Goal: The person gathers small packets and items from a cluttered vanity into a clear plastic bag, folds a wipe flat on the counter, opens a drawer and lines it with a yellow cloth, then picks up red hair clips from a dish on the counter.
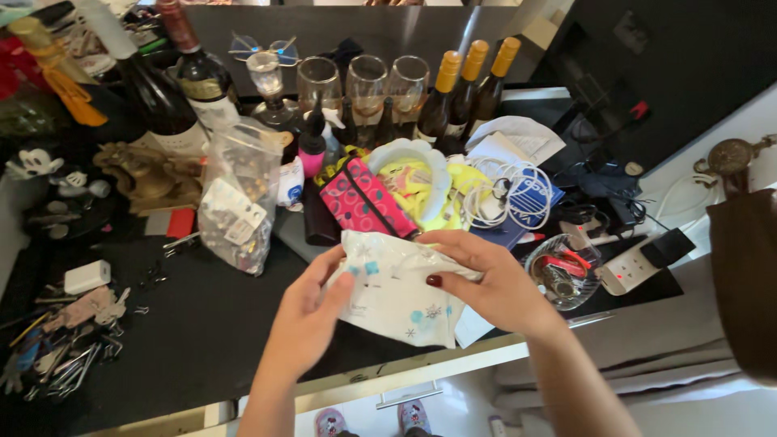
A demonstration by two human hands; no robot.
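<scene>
black countertop (202,324) under keys (69,356), bottles (465,89)

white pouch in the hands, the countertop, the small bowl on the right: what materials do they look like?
White pouch: thin soft plastic film, by the look; it crumples and shines under the left hand and right hand.
Countertop: black, matte, hard; laminate or stone, cannot tell.
Small bowl: clear glass or plastic, contents show through.

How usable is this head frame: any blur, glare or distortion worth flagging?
Head view: evenly lit, with wide-angle bending at the edges, where the wine bottles lean outward. Both hands and the white pouch they hold are fairly sharp. The dark tabletop swallows detail. A brown shape at the right edge is blurred.
</scene>
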